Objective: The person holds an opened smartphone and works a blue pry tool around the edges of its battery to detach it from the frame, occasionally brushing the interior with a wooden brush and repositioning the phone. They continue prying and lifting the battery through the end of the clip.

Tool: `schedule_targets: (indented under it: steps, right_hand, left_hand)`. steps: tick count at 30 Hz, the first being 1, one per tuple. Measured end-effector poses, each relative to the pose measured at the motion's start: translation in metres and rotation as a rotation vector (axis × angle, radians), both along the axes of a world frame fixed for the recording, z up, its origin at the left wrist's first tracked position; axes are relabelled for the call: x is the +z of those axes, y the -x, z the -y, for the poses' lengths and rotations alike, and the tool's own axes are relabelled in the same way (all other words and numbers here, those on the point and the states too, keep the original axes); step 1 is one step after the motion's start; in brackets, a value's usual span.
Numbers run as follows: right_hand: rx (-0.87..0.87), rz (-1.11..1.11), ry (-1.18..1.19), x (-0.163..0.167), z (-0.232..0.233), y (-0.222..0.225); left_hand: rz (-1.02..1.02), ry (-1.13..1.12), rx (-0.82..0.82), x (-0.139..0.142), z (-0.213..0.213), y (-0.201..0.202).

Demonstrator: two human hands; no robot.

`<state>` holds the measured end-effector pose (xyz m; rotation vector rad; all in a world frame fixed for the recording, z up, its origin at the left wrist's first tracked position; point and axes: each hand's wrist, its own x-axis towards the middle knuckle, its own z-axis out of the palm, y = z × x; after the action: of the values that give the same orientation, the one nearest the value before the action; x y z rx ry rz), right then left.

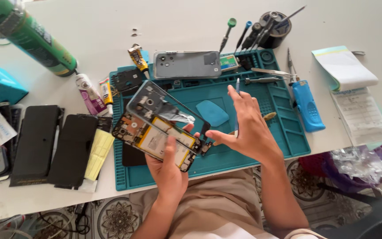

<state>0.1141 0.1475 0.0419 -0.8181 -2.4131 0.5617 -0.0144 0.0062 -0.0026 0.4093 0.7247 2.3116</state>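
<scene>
Teal silicone repair mat (288, 132) lies on the white worktop (177, 26) under both hands, and above it the left hand (166, 170) is clamped from below on an opened smartphone (155, 140) with its yellow-labelled battery showing, while the dark inner frame (155, 104) is hinged up off the phone just above the thumb. The right hand (248, 130), just right of the phone, grips a thin blue-tipped tool (237, 88) between its fingers, thumb stretched to the frame's edge; a blue pick (212, 113) lies between the hands' fingertips, and a grey back cover (186, 64) rests beyond them

Opened phone (155, 139) above mat (284, 128), hands (166, 170) beneath.
</scene>
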Motion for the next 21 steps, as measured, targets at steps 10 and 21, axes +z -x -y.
schedule_targets:
  steps: [10, 21]
  right_hand:
    - [0.141, -0.117, 0.019, -0.002, 0.012, 0.008]
    - [0.250, -0.401, 0.382, -0.020, 0.031, 0.033]
  left_hand:
    - [-0.055, 0.015, 0.010, -0.008, -0.004, -0.004]
    - [0.018, -0.036, -0.139, -0.045, -0.002, -0.002]
